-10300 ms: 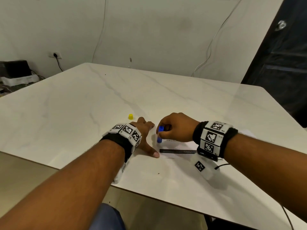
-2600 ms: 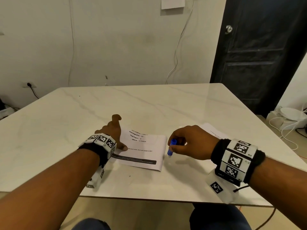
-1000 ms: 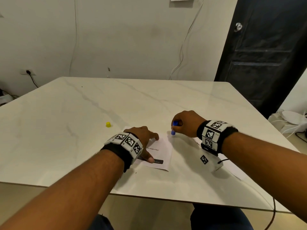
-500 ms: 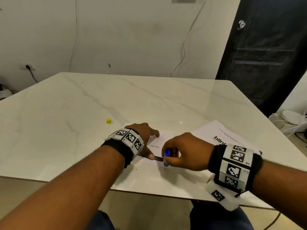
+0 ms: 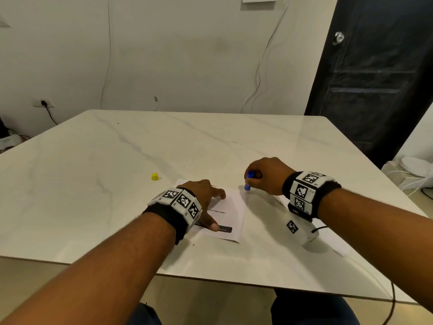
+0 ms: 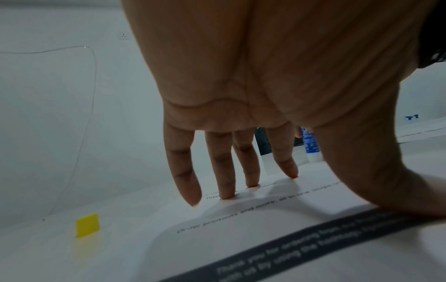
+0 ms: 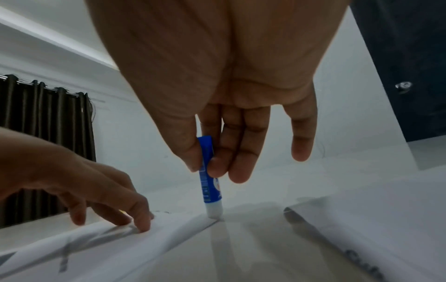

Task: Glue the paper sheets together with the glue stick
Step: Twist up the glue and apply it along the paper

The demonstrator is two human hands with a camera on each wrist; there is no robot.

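From the head view, the left hand lies spread on the printed sheet, fingers and thumb pressing it flat to the marble table. The right hand pinches the blue glue stick upright, its tip down at the sheet's far right corner. The yellow cap stands apart to the left, so the stick is open and in use. A second sheet lies under the right forearm, not yet joined to the first. My reading: gluing along the right edge is under way, while laying the second sheet on and pressing it down is left to do.

From the left wrist view, the fingertips sit straight and spread on the printed sheet, which is white with lines of black text and a dark band of white lettering near its lower edge. The glue stick shows between finger and thumb beyond (only its blue label and white end), and the yellow cap sits just off the paper.

From the right wrist view, thumb and fingers hold the glue stick nearly vertical, its white end touching the very edge of the printed sheet. The left hand presses the paper nearby. The second sheet lies apart to the right, bare table between. No glue trace is visible on the paper (it may simply be too pale to tell).
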